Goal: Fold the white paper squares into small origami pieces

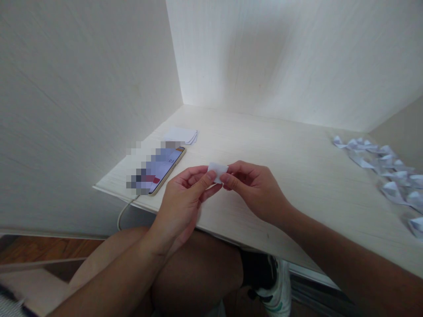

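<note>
A small folded white paper [217,169] is pinched between both of my hands, held just above the front part of the pale wooden desk [297,176]. My left hand [185,198] grips its left side with thumb and fingers closed. My right hand [253,187] pinches its right side, fingers curled. Most of the paper is hidden behind my fingertips.
A phone [161,171] with a lit screen lies at the desk's left edge, a cable [124,213] hanging from it. A small stack of white paper sheets [181,135] lies behind it. Several folded paper boats [386,169] are spread along the right side. Walls enclose the desk.
</note>
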